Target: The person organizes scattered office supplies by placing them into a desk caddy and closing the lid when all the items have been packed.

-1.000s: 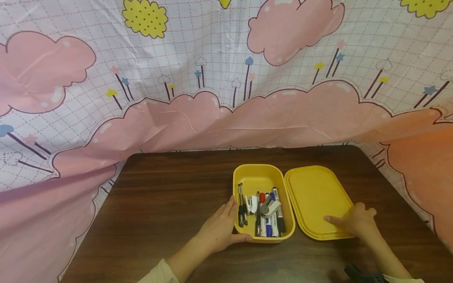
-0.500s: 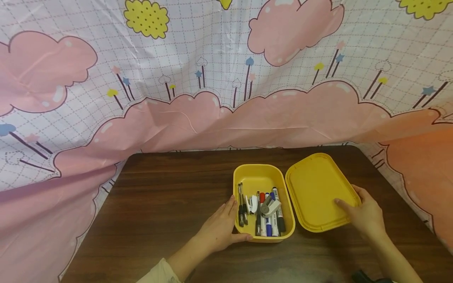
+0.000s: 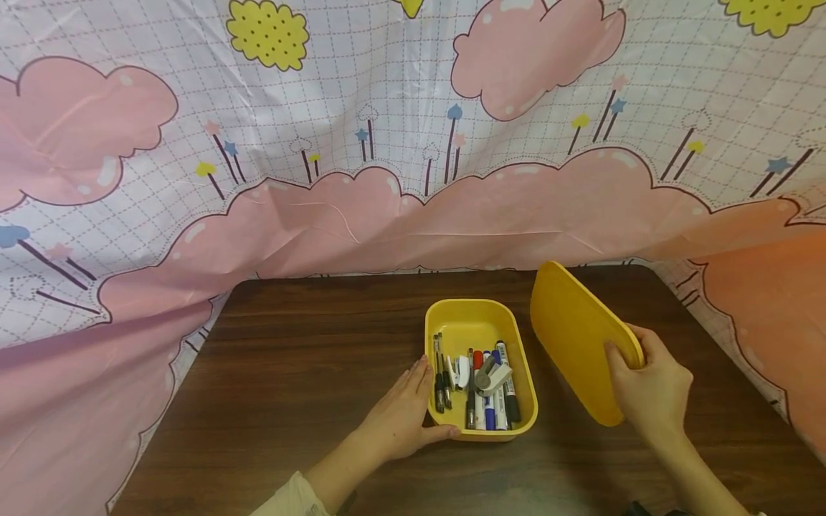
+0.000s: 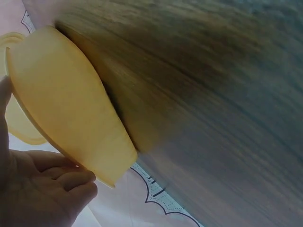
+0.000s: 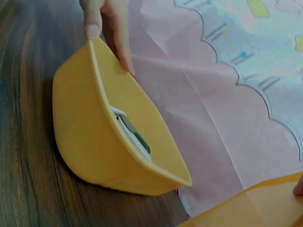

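Note:
A yellow plastic box (image 3: 470, 331) stands uncovered on the table. Inside lie black pens (image 3: 439, 376), several markers (image 3: 497, 412), a small white stapler-like item (image 3: 461, 373) and a grey-and-white gadget (image 3: 495, 380). My left hand (image 3: 396, 417) rests at the box's near left corner, straight fingers along the left side and thumb at the front rim. In the left wrist view that hand (image 4: 45, 191) touches the box wall (image 4: 66, 101). To the right, my right hand (image 3: 654, 387) grips the yellow lid (image 3: 571, 344) by its right edge, thumb on the near face, holding it steeply tilted.
The dark wooden table (image 3: 323, 344) extends left of the box. A curtain (image 3: 400, 215) with pink clouds hangs behind the table's back edge and along both sides. A dark object (image 3: 639, 509) shows at the bottom edge beneath the right forearm.
My right hand has raised the lid from lying flat beside the box and turned it up steeply, so its outer face now shows. The left hand and box have stayed put.

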